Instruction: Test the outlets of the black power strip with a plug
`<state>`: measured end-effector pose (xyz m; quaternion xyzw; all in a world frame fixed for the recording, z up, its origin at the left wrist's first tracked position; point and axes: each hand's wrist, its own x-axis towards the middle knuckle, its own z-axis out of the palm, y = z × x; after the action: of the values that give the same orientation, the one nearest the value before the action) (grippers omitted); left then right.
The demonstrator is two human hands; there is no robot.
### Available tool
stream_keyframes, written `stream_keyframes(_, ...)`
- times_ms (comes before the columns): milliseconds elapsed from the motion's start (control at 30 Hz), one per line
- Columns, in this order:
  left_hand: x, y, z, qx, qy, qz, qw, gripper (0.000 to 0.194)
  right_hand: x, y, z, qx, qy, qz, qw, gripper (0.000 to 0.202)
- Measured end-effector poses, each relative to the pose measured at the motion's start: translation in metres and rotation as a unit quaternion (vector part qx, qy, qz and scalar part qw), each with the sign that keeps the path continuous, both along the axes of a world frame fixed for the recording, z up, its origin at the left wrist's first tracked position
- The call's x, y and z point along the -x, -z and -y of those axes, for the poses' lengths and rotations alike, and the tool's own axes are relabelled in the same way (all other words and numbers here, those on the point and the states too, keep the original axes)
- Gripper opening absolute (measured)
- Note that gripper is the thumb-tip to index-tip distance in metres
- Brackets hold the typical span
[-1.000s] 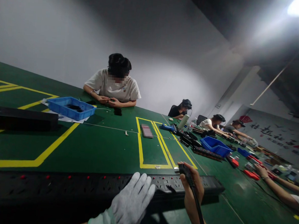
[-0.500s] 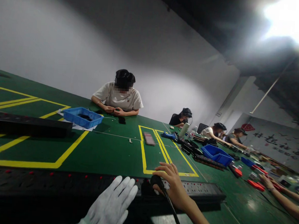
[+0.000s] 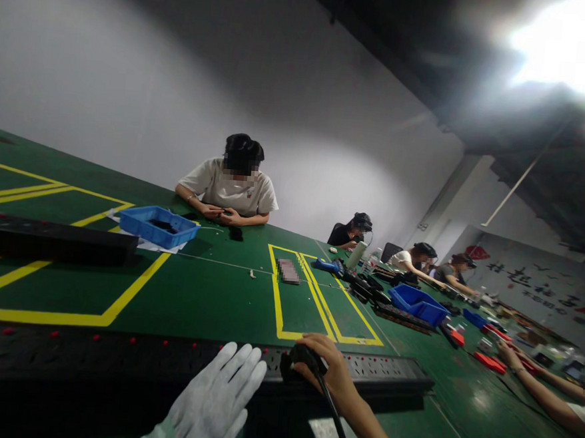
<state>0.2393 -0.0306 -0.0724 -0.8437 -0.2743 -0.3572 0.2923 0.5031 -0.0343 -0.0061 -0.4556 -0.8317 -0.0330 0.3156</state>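
Note:
A long black power strip [image 3: 162, 363] with small red lights and rows of sockets runs across the table's near edge. My left hand [image 3: 217, 397], in a white glove, lies over the strip with its fingers stretched out and nothing in it. Right of it, my bare right hand [image 3: 325, 368] has its fingers wrapped round a black plug [image 3: 305, 358] at the strip's sockets. From the plug a thick black cable [image 3: 332, 408] hangs down toward me. Whether the plug sits fully in a socket is hidden.
A second black strip [image 3: 50, 239] and a blue tray [image 3: 158, 227] are at the left. A pinkish phone [image 3: 289, 271] lies inside yellow tape. A person [image 3: 229, 188] sits opposite. Blue bins [image 3: 419, 304], tools and other people's arms [image 3: 536, 386] are at the right.
My right hand's fingers have closed round the plug, where before they were more spread over it. My left hand has barely moved. The view has shifted slightly.

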Motion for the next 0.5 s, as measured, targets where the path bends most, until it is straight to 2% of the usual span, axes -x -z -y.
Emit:
stream_keyframes(333, -0.006, 0.005, -0.001, 0.009, -0.007, 0.006, 1.000, 0.049, 0.013, -0.002, 0.008, -0.005, 0.017, 0.038, 0.999, 0.036)
stream_keyframes(500, -0.007, 0.003, 0.000, 0.018, -0.003, 0.010, 1.000, 0.049, 0.014, 0.023, 0.016, -0.037, 0.040, 0.048, 0.997, 0.049)
